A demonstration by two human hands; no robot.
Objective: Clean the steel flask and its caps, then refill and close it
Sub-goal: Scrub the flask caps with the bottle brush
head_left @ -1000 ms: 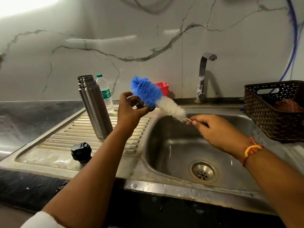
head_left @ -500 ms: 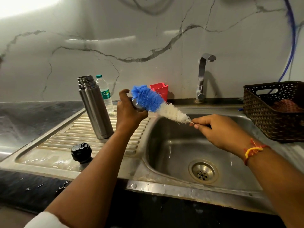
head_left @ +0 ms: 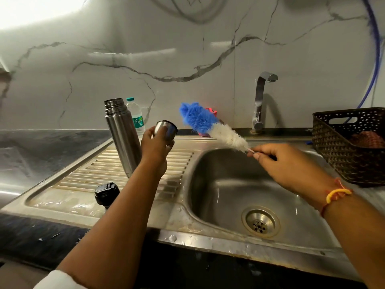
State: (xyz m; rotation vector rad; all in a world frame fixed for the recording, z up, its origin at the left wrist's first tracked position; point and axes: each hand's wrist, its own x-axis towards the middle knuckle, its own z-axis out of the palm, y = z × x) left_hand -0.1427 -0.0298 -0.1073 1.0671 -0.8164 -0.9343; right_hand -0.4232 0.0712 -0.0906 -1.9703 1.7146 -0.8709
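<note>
My left grip (head_left: 155, 146) curls round the steel cap (head_left: 165, 130) above the drainboard (head_left: 83, 178), flask (head_left: 123, 134) upright just behind, right grip (head_left: 279, 163) pinches the brush (head_left: 208, 124) by its thin wire end, so the wet cap may slip or the floppy brush miss its mouth.

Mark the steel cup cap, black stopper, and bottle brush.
steel cup cap (head_left: 166, 130): head view, shiny side wall.
black stopper (head_left: 106, 193): head view, top face.
bottle brush (head_left: 212, 127): head view, blue-white bristle junction.
</note>
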